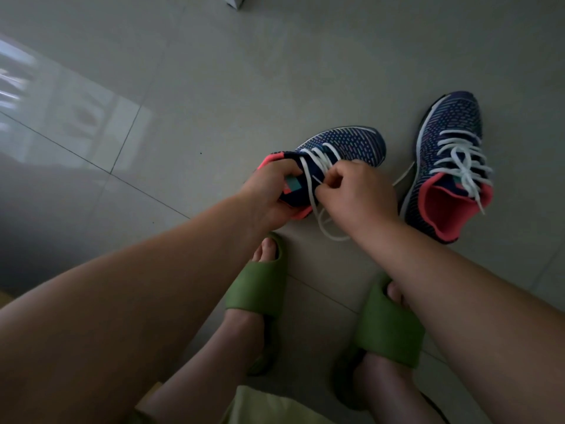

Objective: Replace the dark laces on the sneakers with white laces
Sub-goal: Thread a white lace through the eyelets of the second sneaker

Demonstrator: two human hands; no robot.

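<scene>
White lace, soft and limp, is pinched in my right hand; my left hand grips the light sneaker by its heel. Beyond, the second sneaker sits laced on the floor.

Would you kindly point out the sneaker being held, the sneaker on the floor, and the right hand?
held sneaker (351, 143), head view, toe knit.
floor sneaker (452, 117), head view, toe knit.
right hand (356, 192), head view, back of hand.

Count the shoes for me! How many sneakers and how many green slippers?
Sneakers: 2, one held and one on the floor
Green slippers: 2, left foot and right foot
Total: 4
</scene>
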